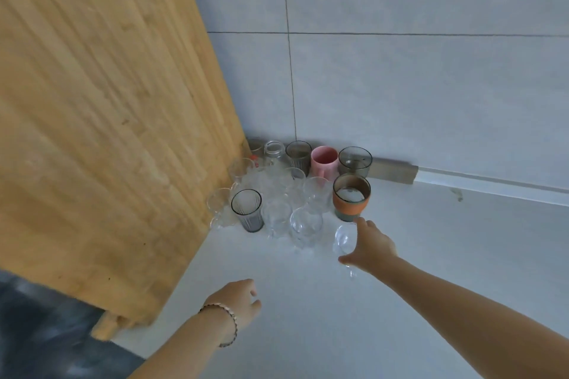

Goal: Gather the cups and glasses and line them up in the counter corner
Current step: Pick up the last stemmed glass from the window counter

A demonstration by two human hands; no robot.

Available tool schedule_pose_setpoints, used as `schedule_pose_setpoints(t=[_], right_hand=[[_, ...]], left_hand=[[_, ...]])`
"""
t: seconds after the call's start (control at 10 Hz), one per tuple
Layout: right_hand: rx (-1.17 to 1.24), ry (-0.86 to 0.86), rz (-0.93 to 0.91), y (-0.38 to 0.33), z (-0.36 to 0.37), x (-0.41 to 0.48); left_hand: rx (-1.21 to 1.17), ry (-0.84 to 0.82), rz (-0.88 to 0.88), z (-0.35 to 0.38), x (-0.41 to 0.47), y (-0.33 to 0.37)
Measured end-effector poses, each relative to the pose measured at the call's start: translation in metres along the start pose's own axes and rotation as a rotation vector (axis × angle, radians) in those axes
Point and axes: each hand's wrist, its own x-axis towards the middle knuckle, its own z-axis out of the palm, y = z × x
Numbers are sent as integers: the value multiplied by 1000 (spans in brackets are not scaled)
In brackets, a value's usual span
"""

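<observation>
Right hand (371,244): fingers and thumb wrapped round a clear glass (345,240), holding it by its side.
Clear glass: just in front of the orange cup, at the near right edge of the bunch. I cannot tell if it touches the counter.
Left hand (238,301): holds nothing, fingers loosely curled, above the counter (431,255) near the front edge. It has a bracelet (229,321) on the wrist.
Bunch of cups: packed in the back left corner of the counter, where the wooden board (107,117) meets the tiled wall (415,86).
Back row by the wall: a small jar (274,151), a dark glass (298,155), a pink mug (324,161), a grey glass (354,160).
Orange cup (351,197): in front of the grey glass, at the right edge of the bunch.
Dark ribbed glass (248,209): near the front left, close to the board.
Middle: many see-through glasses crowded together, hard to tell apart.
</observation>
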Motion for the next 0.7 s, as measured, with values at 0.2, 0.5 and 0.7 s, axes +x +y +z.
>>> schedule_pose_setpoints(t=[0.2,0.5,0.7], right_hand=[[43,16,135,-28,16,44],[269,66,326,-35,34,30],[145,-217,384,-13,10,2]], left_hand=[[20,-52,73,-27,51,-18],[148,-141,285,-44,83,-22],[197,-109,425,-70,81,10]])
